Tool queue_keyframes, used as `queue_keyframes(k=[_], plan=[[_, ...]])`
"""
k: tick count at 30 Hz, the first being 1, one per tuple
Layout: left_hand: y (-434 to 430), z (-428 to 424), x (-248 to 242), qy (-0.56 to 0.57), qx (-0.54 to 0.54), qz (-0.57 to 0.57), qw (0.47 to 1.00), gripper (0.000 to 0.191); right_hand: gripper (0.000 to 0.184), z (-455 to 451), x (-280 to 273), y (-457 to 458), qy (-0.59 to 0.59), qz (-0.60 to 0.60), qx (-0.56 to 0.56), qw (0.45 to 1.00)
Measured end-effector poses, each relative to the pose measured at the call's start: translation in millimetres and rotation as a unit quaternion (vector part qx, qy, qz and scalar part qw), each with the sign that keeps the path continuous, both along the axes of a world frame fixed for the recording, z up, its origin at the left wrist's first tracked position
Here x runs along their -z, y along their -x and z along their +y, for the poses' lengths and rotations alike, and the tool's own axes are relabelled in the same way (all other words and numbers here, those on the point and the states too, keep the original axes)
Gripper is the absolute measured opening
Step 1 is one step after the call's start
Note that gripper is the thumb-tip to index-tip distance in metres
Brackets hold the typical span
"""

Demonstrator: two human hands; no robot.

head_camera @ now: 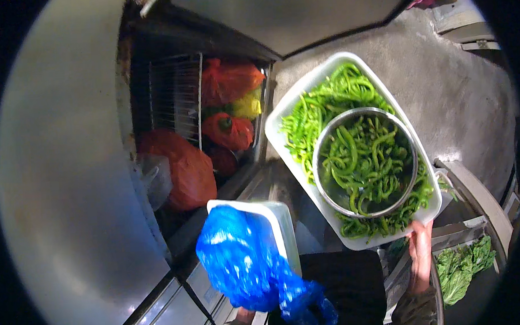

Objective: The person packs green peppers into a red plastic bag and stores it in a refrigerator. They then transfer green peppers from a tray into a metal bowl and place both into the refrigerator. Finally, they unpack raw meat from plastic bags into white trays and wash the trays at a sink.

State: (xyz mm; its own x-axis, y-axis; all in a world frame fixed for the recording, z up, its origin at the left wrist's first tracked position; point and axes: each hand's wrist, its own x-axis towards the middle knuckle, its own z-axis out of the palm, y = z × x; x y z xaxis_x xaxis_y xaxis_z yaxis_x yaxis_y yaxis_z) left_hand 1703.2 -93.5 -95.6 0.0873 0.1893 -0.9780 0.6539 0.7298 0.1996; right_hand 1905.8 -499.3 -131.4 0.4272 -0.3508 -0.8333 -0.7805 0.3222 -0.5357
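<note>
My right hand (419, 240) grips the near end of a white plastic tray (285, 138), which is held tilted in front of me. Long green chili peppers (351, 84) are heaped in it. A round steel bowl (415, 170) rests on the heap and contains more green peppers (376, 158). At lower left, a shiny blue plastic bag (242, 257) bulges over a white plastic container (284, 230). Only a bit of my left hand (247, 314) shows below the bag. It supports the container from underneath; its fingers are hidden.
To the left, a refrigerator stands open, with a wire rack (200, 100) and red plastic bags (183, 169) inside. Its steel door (302, 15) swings out at the top. Leafy greens (461, 267) lie in a container at lower right. The concrete floor (464, 99) shows beyond.
</note>
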Motion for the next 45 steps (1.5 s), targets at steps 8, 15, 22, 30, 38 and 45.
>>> queue_keyframes(k=[8,15,22,30,38,45], plan=[[9,2,-23,-0.029,0.018,0.041,0.999,0.043,0.058,84,16,-52,-0.143,-0.04,-0.034,0.988],[9,9,-20,-0.023,0.011,0.03,0.999,0.045,0.057,186,65,-142,-0.218,-0.094,-0.188,0.953],[6,20,-30,-0.017,0.024,0.041,0.999,0.047,0.038,282,76,-241,-0.281,-0.194,-0.329,0.88],[-3,27,-22,-0.02,0.021,-0.005,1.0,0.05,0.032,411,72,-306,-0.388,-0.183,-0.29,0.856],[-43,20,40,-0.063,-0.016,-0.125,0.99,0.047,0.054,318,-4,-234,-0.076,-0.344,-0.53,0.771],[-128,-29,43,-0.087,-0.02,-0.115,0.989,0.04,0.099,234,-32,-82,0.141,-0.176,-0.565,0.794]])
